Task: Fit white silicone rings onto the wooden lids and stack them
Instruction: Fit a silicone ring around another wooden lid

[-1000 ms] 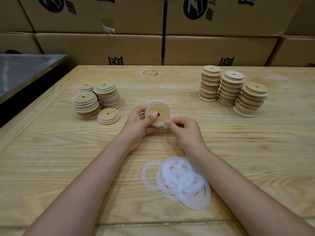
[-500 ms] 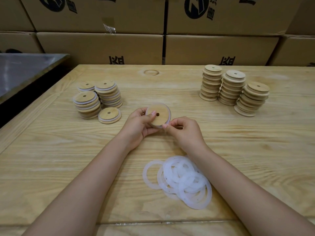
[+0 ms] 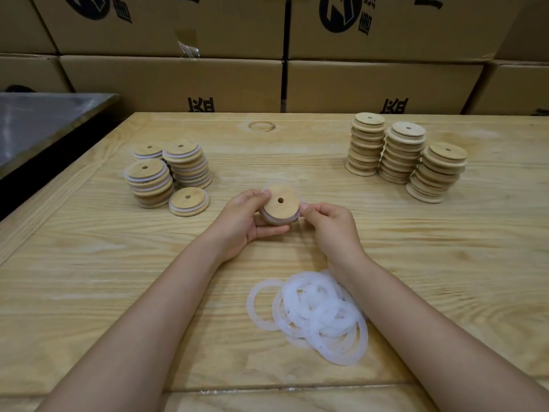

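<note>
A round wooden lid [image 3: 280, 203] with a small centre hole is held above the middle of the table, a white silicone ring around its rim. My left hand [image 3: 248, 221] grips the lid from the left and below. My right hand [image 3: 329, 226] pinches the ring at the lid's right edge. A loose pile of white silicone rings [image 3: 312, 315] lies on the table near me, partly under my right forearm. Stacks of ringed lids [image 3: 166, 173] stand at the left. Three stacks of bare lids [image 3: 404, 153] stand at the right.
The wooden table [image 3: 89, 278] runs to a seam near its front edge. Cardboard boxes [image 3: 371, 81] form a wall behind it. A grey metal surface [image 3: 38, 120] lies beyond the table's left edge. One short ringed stack [image 3: 189, 201] sits closest to my left hand.
The lid has tipped from facing me to lying flatter, its holed face up. My right fingers have slid along the ring at its right edge. Both hands stayed at the table's middle.
</note>
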